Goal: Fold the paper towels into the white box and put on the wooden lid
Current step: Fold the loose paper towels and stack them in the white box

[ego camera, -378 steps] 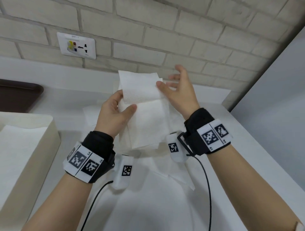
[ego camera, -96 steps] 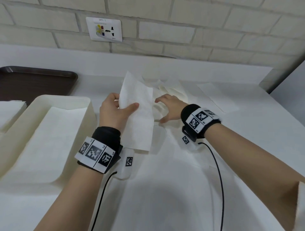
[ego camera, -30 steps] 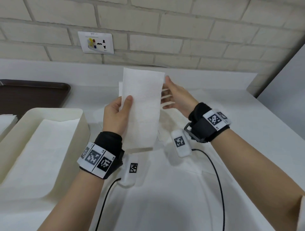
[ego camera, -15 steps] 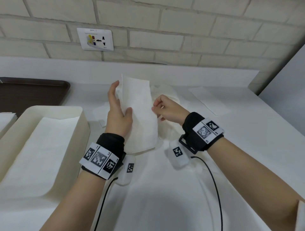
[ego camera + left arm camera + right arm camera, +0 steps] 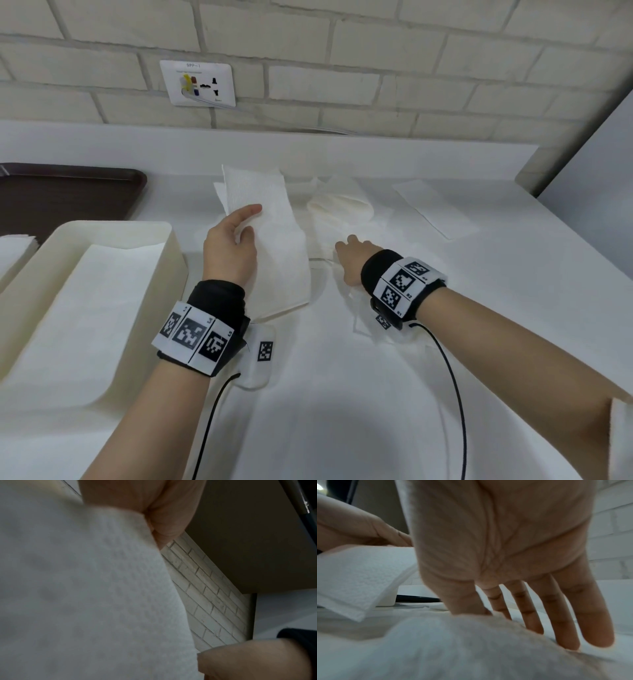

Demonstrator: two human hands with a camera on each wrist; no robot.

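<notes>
Bare counter (image 5: 342, 411) before loose towels (image 5: 342, 209)

Left hand (image 5: 230, 251) raised, thumb and fingers in a grip on a folded paper towel (image 5: 270, 246), right hand (image 5: 349, 262) reaching forward and low, palm down, fingers (image 5: 565, 616) straight and spread, both wrists in black bands

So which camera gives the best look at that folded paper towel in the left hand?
The head view: it shows the whole folded paper towel held upright by the left hand, thumb in front. The left wrist view shows only a blurred close-up of its surface. The right wrist view catches one layered corner, at the left.
</notes>
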